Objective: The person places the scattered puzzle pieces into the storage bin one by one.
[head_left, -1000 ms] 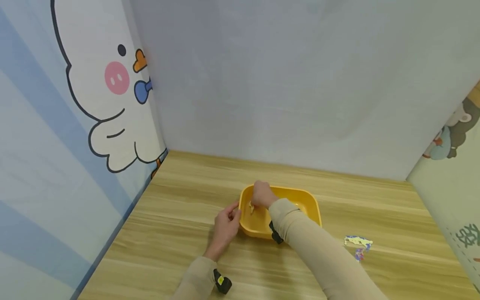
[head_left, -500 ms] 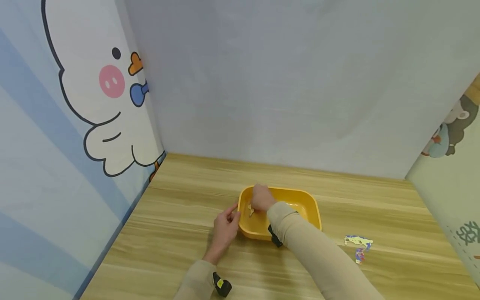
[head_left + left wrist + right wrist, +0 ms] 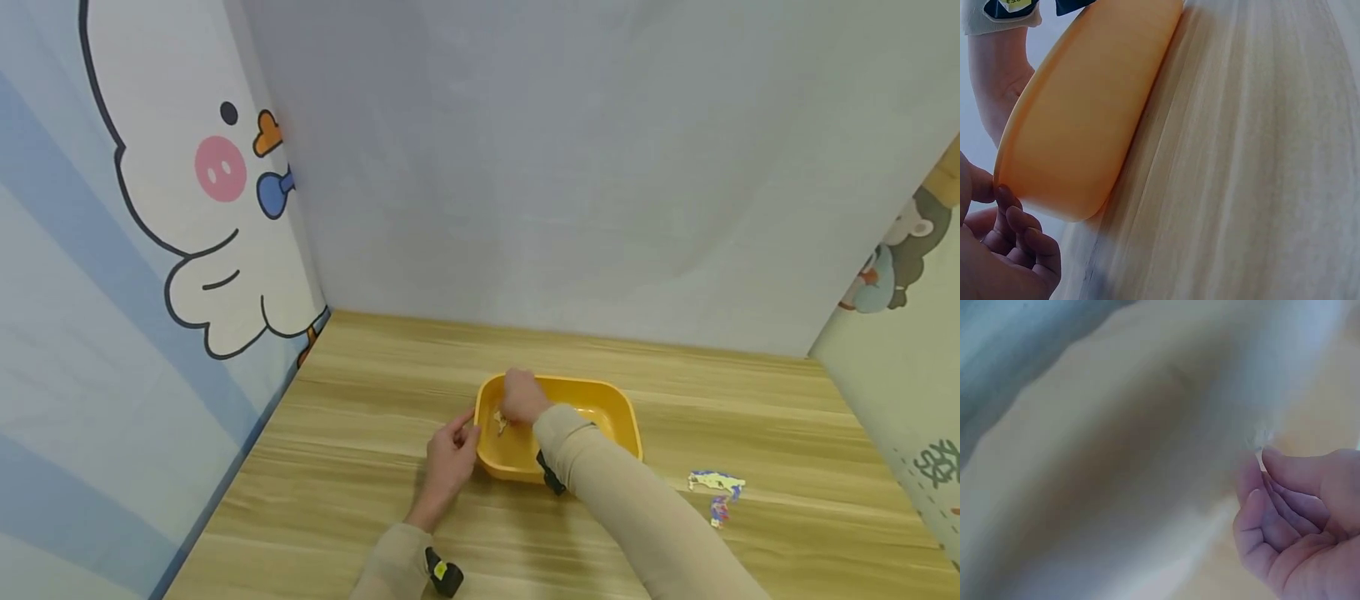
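Observation:
A yellow plastic basin (image 3: 517,472) sits on the wooden table. My left hand (image 3: 450,457) pinches its left rim; in the left wrist view, thumb and fingertips (image 3: 1007,199) meet at that edge. My right hand (image 3: 523,398) reaches down inside the basin's left end, its thumb and forefinger brought together. At those fingertips is a small, ragged cream-coloured scrap (image 3: 500,422), seen as a blurred whitish bit (image 3: 1260,439) in the right wrist view. The scrap's exact kind is too small to tell. The right forearm covers the basin's front right part.
Right of the basin, a pale yellow and blue ragged scrap (image 3: 716,481) and a smaller purple one (image 3: 719,510) lie on the wooden table (image 3: 360,400). A grey backdrop (image 3: 555,183) stands behind, with printed side panels (image 3: 202,275).
Little differs. The right hand stays in the basin's left end by the scrap, and the left hand keeps its grip on the rim. The head view has shifted slightly.

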### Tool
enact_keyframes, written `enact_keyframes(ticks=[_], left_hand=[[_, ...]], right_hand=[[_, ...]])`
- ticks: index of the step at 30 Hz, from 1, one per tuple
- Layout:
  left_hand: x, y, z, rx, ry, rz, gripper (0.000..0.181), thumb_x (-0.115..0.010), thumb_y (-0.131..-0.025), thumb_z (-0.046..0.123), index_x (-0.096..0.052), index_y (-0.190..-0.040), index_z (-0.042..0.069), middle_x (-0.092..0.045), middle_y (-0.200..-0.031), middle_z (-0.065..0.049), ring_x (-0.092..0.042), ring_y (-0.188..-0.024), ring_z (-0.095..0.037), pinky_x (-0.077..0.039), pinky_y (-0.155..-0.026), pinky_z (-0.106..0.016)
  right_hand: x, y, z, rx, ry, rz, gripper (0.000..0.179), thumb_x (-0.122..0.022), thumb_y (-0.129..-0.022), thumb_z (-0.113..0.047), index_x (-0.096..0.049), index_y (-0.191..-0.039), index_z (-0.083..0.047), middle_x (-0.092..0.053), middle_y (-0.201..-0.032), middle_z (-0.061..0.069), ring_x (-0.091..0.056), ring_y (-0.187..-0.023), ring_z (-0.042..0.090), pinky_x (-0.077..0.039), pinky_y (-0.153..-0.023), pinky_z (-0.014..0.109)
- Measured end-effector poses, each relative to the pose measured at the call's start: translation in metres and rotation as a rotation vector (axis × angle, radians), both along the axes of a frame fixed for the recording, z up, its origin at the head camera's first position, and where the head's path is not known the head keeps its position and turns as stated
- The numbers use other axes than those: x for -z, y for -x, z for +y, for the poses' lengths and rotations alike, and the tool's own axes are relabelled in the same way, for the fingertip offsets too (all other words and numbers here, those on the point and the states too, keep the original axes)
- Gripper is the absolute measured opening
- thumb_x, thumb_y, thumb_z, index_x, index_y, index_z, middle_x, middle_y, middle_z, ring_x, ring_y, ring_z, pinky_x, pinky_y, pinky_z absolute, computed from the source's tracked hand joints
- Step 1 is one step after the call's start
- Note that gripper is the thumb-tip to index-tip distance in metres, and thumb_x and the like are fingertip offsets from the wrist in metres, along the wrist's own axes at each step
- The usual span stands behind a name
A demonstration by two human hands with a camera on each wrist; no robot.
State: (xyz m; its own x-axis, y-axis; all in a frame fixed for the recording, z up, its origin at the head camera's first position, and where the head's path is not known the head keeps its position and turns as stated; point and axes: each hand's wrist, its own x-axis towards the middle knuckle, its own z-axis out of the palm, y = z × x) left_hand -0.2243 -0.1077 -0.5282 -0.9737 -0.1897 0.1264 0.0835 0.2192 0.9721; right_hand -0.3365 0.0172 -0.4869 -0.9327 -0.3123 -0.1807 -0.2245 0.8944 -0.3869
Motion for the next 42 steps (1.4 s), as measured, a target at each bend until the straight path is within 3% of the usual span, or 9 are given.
enact_keyframes(ticks=[6, 9, 15, 18, 23, 26, 37, 42], left_hand=[[0.002, 0.002, 0.003, -0.008, 0.016, 0.002, 0.032, -0.059, -0.092, 0.004, -0.062, -0.123, -0.003, -0.046, -0.065, 0.001, -0.040, -0.053, -0.008, -0.033, -0.046, -0.019], [0.003, 0.003, 0.003, -0.014, 0.017, -0.003, 0.032, -0.059, -0.092, 0.004, -0.061, -0.123, -0.003, -0.047, -0.066, 0.001, -0.041, -0.053, -0.007, -0.035, -0.046, -0.019], [0.000, 0.007, -0.002, -0.021, 0.008, -0.026, 0.033, -0.059, -0.093, 0.006, -0.061, -0.125, -0.001, -0.048, -0.067, -0.001, -0.042, -0.054, -0.008, -0.036, -0.046, -0.020], [0.000, 0.008, -0.004, -0.021, 0.010, -0.029, 0.033, -0.058, -0.093, 0.008, -0.061, -0.125, -0.001, -0.048, -0.067, -0.001, -0.042, -0.053, -0.007, -0.036, -0.046, -0.020], [0.003, 0.009, -0.004, -0.031, 0.030, -0.015, 0.033, -0.059, -0.093, 0.008, -0.062, -0.124, -0.001, -0.047, -0.066, 0.000, -0.041, -0.052, -0.007, -0.035, -0.046, -0.020], [0.003, 0.009, -0.003, -0.033, 0.028, -0.021, 0.033, -0.059, -0.093, 0.007, -0.061, -0.124, -0.002, -0.048, -0.066, 0.000, -0.041, -0.053, -0.008, -0.035, -0.046, -0.020], [0.008, 0.007, -0.002, -0.040, 0.010, -0.016, 0.033, -0.059, -0.093, 0.007, -0.062, -0.124, -0.001, -0.049, -0.065, -0.002, -0.042, -0.053, -0.011, -0.035, -0.046, -0.020], [0.012, 0.000, 0.003, -0.017, 0.002, -0.032, 0.033, -0.058, -0.094, 0.008, -0.061, -0.126, -0.001, -0.048, -0.064, -0.002, -0.042, -0.052, -0.012, -0.035, -0.045, -0.021]], right_hand=[[-0.012, 0.002, 0.012, -0.046, -0.046, 0.032, 0.026, -0.064, -0.071, 0.013, -0.055, -0.053, -0.004, -0.045, -0.048, 0.002, -0.036, -0.041, 0.012, -0.037, -0.038, 0.023], [-0.021, 0.001, 0.015, -0.065, -0.058, 0.038, 0.029, -0.062, -0.074, 0.013, -0.054, -0.053, -0.005, -0.043, -0.045, 0.001, -0.032, -0.041, 0.011, -0.037, -0.039, 0.022], [-0.042, -0.007, 0.021, -0.067, -0.015, 0.045, 0.032, -0.069, -0.084, -0.002, -0.059, -0.054, -0.004, -0.050, -0.042, 0.001, -0.045, -0.039, 0.011, -0.045, -0.047, 0.024], [-0.050, -0.012, 0.028, -0.076, -0.009, 0.070, 0.032, -0.072, -0.084, -0.008, -0.063, -0.054, -0.003, -0.045, -0.041, -0.002, -0.038, -0.039, 0.010, -0.040, -0.046, 0.024], [-0.058, -0.017, 0.049, -0.078, -0.026, 0.119, 0.008, -0.073, -0.084, -0.013, -0.072, -0.083, -0.004, -0.064, -0.075, 0.001, -0.054, -0.060, 0.012, -0.048, -0.057, 0.029], [-0.062, -0.022, 0.064, -0.075, -0.015, 0.150, 0.018, -0.072, -0.085, -0.012, -0.072, -0.101, -0.004, -0.068, -0.098, 0.007, -0.063, -0.080, 0.019, -0.052, -0.069, 0.034], [-0.074, -0.033, 0.105, -0.035, 0.042, 0.234, 0.022, -0.072, -0.086, -0.016, -0.071, -0.104, -0.004, -0.066, -0.091, 0.004, -0.062, -0.080, 0.018, -0.051, -0.069, 0.034], [-0.073, -0.037, 0.126, 0.031, 0.101, 0.201, 0.025, -0.071, -0.086, -0.020, -0.071, -0.106, -0.004, -0.067, -0.095, 0.005, -0.062, -0.085, 0.020, -0.050, -0.073, 0.036]])
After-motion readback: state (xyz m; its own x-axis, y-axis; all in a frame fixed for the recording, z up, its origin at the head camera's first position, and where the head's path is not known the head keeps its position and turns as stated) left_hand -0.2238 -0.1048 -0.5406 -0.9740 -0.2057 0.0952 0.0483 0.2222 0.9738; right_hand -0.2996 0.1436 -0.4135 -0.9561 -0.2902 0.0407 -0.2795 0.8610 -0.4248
